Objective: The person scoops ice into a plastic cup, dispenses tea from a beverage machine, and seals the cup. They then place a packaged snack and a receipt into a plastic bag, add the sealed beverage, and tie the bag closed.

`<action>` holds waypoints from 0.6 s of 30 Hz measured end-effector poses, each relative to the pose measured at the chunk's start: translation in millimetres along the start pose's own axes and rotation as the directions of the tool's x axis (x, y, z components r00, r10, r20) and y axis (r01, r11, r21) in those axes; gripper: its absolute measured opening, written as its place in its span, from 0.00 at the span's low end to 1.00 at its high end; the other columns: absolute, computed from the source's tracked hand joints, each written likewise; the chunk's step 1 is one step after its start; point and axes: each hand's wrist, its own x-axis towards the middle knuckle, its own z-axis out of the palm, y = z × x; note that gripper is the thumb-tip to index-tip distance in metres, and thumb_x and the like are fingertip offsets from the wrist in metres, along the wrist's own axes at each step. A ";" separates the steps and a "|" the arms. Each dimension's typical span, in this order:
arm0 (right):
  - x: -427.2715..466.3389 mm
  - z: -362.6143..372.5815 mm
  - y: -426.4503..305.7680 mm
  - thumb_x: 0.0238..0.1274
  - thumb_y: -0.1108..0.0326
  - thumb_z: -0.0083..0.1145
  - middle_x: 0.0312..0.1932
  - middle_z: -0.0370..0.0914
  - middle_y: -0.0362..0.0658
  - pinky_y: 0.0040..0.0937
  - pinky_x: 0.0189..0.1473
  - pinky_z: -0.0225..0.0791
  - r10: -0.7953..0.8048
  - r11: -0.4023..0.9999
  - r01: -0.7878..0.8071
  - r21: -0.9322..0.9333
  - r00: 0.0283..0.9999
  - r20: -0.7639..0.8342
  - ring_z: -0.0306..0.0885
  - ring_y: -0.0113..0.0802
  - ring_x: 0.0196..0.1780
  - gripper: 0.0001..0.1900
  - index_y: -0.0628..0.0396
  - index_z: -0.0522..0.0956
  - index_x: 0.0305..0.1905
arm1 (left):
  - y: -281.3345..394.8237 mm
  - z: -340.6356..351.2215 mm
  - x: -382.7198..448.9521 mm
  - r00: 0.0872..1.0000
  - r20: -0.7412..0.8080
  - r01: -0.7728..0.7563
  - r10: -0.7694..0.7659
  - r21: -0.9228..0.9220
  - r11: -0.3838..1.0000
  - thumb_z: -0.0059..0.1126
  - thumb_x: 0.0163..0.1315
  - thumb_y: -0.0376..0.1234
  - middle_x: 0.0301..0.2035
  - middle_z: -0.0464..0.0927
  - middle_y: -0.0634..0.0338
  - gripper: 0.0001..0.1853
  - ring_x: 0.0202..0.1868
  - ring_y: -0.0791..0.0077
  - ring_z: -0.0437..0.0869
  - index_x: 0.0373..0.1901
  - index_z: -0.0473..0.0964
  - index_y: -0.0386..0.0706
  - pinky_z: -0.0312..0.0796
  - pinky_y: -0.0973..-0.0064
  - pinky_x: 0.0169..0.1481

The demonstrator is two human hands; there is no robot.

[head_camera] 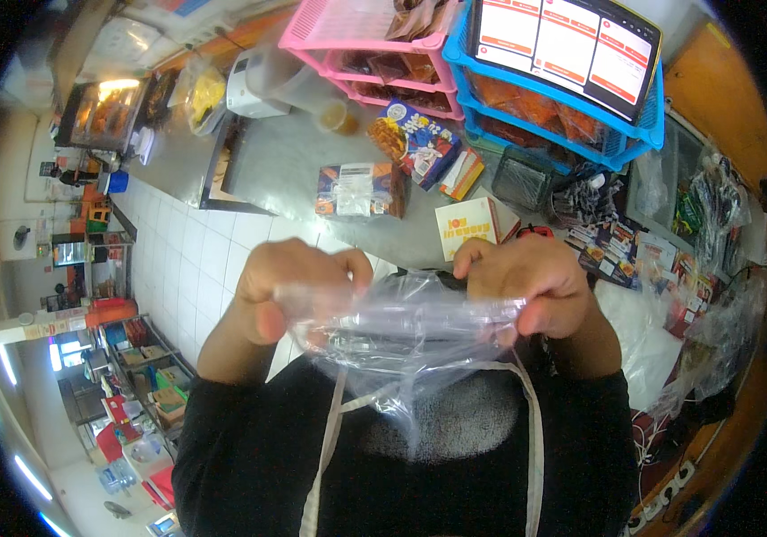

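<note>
A clear plastic bag (417,335) is stretched between my two hands, close in front of my chest. My left hand (303,288) and my right hand (527,285) each pinch one side of its top edge, which is blurred. Behind the bag show a black shirt and light apron straps. Beyond the hands, a box wrapped in clear plastic (356,191) lies on the metal counter (276,161). To its right are a blue printed box (420,144) and a white box with coloured lettering (467,225).
Pink stacked baskets (390,47) and blue stacked baskets (558,121) hold packets; a tablet (564,47) rests on the blue ones. A plastic cup (336,117) and a black container (524,178) stand on the counter. Leaflets (604,248) and loose plastic bags (712,335) lie at the right.
</note>
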 end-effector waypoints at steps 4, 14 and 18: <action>10.8 -5.1 4.5 0.72 0.58 0.57 0.32 0.82 0.44 0.31 0.37 0.65 0.215 0.967 -0.201 -0.156 0.974 0.075 0.76 0.32 0.36 0.13 0.59 0.78 0.40 | -0.3 -11.4 -0.6 0.929 -0.018 0.369 -0.370 0.125 0.921 0.70 0.62 0.35 0.45 0.82 0.54 0.24 0.39 0.65 0.86 0.56 0.75 0.33 0.73 0.65 0.50; 62.5 15.9 64.6 0.75 0.53 0.54 0.21 0.76 0.38 0.19 0.24 0.58 0.201 0.979 -0.187 0.078 0.942 -0.270 0.70 0.22 0.18 0.16 0.57 0.69 0.44 | -4.7 -105.5 -33.3 0.998 0.064 0.002 0.012 -0.219 0.976 0.59 0.67 0.51 0.34 0.86 0.54 0.25 0.43 0.60 0.83 0.26 0.81 0.37 0.66 0.60 0.62; 109.4 43.6 106.1 0.70 0.63 0.60 0.24 0.75 0.38 0.29 0.33 0.66 0.129 0.781 -0.310 -0.542 0.929 -0.346 0.72 0.27 0.24 0.09 0.55 0.72 0.41 | 21.8 -167.1 -52.6 0.861 -0.456 0.038 0.226 0.500 0.865 0.57 0.68 0.52 0.33 0.85 0.59 0.26 0.40 0.63 0.81 0.24 0.78 0.38 0.67 0.65 0.60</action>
